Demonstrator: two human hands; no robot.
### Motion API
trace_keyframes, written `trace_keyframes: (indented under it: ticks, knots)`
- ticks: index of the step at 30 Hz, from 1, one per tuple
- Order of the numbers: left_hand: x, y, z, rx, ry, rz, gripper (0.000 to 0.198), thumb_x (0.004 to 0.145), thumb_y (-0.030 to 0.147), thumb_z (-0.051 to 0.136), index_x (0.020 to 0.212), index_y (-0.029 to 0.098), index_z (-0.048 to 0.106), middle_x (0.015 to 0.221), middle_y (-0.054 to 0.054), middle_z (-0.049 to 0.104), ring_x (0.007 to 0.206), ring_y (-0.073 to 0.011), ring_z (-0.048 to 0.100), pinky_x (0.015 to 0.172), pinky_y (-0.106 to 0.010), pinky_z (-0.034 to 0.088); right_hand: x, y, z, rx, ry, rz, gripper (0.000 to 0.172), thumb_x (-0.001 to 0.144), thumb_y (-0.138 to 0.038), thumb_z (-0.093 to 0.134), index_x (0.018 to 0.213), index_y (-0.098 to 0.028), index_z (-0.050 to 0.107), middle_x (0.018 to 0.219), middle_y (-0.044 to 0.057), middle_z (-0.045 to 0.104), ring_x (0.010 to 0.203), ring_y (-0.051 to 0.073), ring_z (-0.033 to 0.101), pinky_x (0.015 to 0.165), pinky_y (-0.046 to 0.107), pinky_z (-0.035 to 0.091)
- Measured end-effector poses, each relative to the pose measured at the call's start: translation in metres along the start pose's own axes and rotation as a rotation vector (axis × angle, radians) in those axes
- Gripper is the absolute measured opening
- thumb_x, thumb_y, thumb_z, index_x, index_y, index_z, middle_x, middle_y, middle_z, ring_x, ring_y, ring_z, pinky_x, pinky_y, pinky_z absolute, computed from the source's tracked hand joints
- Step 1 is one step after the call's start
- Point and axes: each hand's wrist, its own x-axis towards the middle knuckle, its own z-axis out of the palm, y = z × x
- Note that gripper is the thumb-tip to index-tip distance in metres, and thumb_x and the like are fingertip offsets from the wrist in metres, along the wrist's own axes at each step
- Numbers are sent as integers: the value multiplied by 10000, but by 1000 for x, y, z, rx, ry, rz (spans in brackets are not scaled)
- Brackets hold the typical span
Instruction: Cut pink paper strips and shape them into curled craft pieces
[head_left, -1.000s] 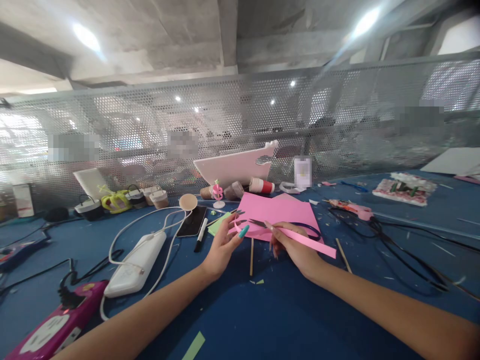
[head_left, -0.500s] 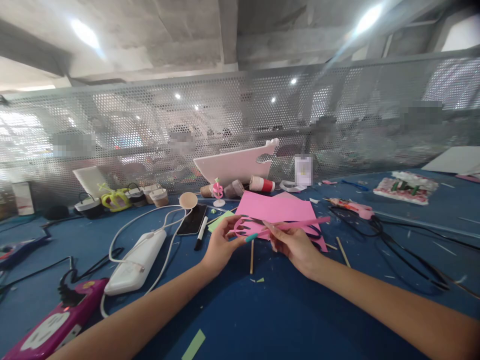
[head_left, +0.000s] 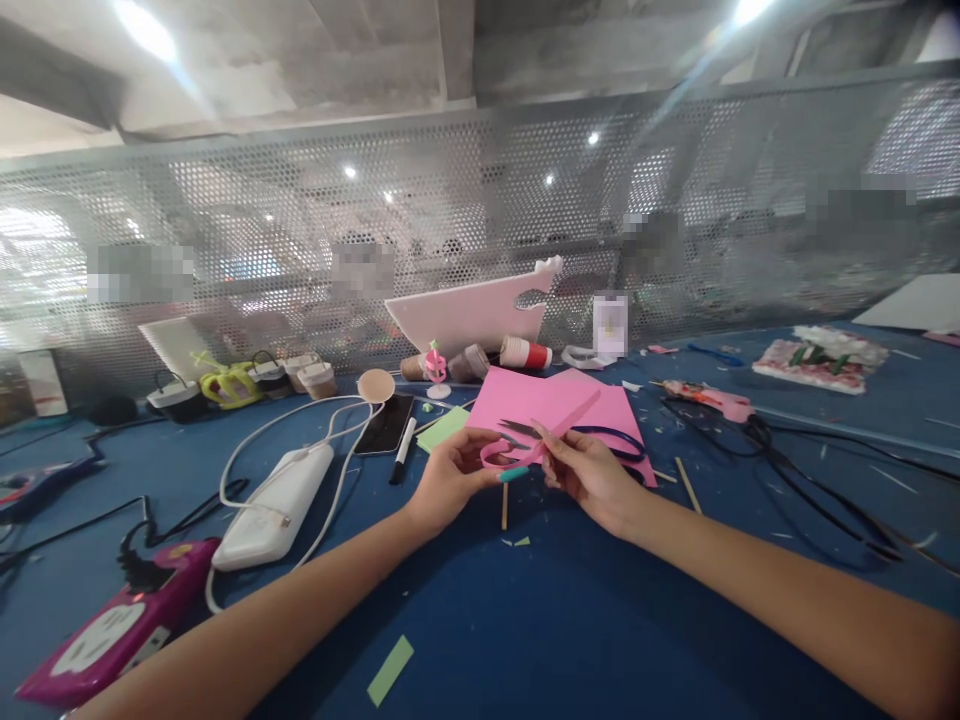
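Note:
My left hand [head_left: 450, 478] pinches a pink paper strip [head_left: 501, 457], which bends into a loop beside its fingertips. The tip of the left thumb looks teal. My right hand [head_left: 592, 478] closes on scissors [head_left: 622, 438], with their dark blades pointing left over the loop and the dark blue handles showing behind the knuckles. Its fingertips also press on the pink strip, whose free end slants up to the right. Below both hands lie pink paper sheets [head_left: 510, 392], with green paper [head_left: 442, 428] next to the left hand.
A white power bank [head_left: 277, 510] with cables, a phone [head_left: 384, 425] and a marker [head_left: 403, 450] lie left, beyond a magenta power strip [head_left: 127, 620]. A pink glue gun [head_left: 709, 400] with black cords lies right. Paper cups [head_left: 525, 353] and foam board [head_left: 465, 315] stand behind.
The strip's free end has swung from nearly level to slanting upward, and its loop looks smaller. Scissor blades show more plainly. The view has tilted slightly.

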Motion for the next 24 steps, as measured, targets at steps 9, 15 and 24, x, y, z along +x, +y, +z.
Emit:
trace_keyframes:
  ticks: [9, 15, 24]
  knots:
    - [5, -7, -6, 49, -19, -5, 396, 559, 215, 845, 905, 171, 659, 931, -50, 708, 911, -207, 670, 894, -397, 515, 0, 0, -1, 4, -11, 27, 338, 605, -420, 824, 652, -178, 593, 522, -61, 519, 453, 67, 425, 441, 228, 372]
    - [4, -3, -3, 31, -18, -37, 447, 555, 209, 840, 971, 174, 683, 1041, -71, 714, 972, -221, 660, 938, -417, 493, 2, -6, -1, 100, 82, 63, 340, 564, -396, 854, 687, -173, 628, 530, -72, 514, 447, 48, 421, 450, 210, 411]
    - [1, 8, 2, 79, 133, 3, 318, 483, 209, 854, 716, 146, 647, 679, 10, 668, 646, -124, 617, 625, -250, 507, 0, -11, 1, 141, 65, 107, 395, 488, -390, 890, 671, -147, 638, 519, -55, 541, 476, 50, 482, 480, 178, 466]
